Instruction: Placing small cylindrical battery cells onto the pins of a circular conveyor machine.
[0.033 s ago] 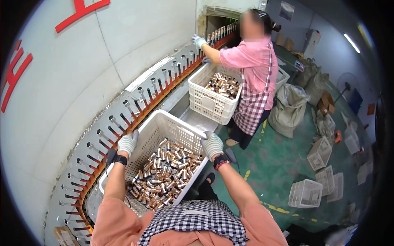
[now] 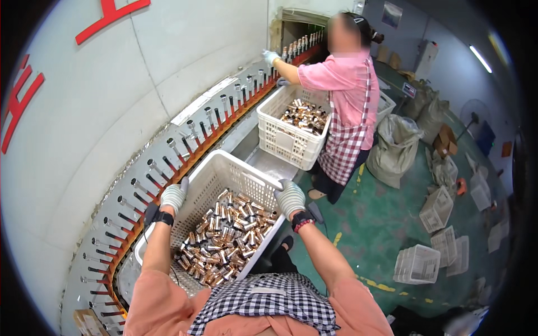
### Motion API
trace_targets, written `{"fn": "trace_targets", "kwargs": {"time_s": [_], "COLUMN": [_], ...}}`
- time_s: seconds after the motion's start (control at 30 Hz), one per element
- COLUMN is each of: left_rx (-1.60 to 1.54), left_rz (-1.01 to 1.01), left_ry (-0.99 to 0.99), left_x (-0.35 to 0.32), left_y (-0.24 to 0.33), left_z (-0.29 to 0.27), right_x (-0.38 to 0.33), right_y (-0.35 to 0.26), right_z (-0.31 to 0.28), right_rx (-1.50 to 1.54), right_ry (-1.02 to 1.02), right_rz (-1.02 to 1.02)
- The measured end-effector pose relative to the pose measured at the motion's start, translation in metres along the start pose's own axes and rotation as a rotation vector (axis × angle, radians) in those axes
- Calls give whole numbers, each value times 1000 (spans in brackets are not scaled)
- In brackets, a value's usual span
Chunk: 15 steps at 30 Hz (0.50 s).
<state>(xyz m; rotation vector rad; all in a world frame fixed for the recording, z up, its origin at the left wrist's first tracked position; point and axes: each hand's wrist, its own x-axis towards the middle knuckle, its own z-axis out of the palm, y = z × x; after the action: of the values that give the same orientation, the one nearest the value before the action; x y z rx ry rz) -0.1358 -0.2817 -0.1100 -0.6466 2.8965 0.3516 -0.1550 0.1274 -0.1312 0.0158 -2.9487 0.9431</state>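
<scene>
Left hand point(image 2: 175, 196) clamped on the left rim, right hand point(image 2: 290, 199) clamped at the far right corner of a white crate point(image 2: 246, 178) lying between them, neither nearer. Long axis slants near-left to far-right, far end pointing toward a second crate point(image 2: 284, 140) beside a co-worker point(image 2: 347, 84). Copper-toned pieces point(image 2: 224, 238) heaped inside; spindle conveyor point(image 2: 195, 162) curves along its left side.

Lg. red chars. point(image 2: 114, 22) on pale wall point(image 2: 196, 39) at L, top one cut off; nothing else legible.
</scene>
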Motion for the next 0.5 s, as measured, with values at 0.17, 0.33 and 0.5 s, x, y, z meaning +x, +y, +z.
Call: {"fn": "trace_targets", "kwargs": {"time_s": [0.17,0.33,0.5], "left_rx": [-146,-159,-138], "left_rz": [155,135,93], "left_ry": [61,45,32], "left_x": [-9,-13,-6], "left_y": [3,7,6], "left_z": [-2,-8,-4], "right_x": [-1,-1,5], "right_y": [2,0,0], "right_z": [-2,-1,4], "right_rx": [26,53,38], "right_ry": [12,16,39], "right_rz": [10,22,3]}}
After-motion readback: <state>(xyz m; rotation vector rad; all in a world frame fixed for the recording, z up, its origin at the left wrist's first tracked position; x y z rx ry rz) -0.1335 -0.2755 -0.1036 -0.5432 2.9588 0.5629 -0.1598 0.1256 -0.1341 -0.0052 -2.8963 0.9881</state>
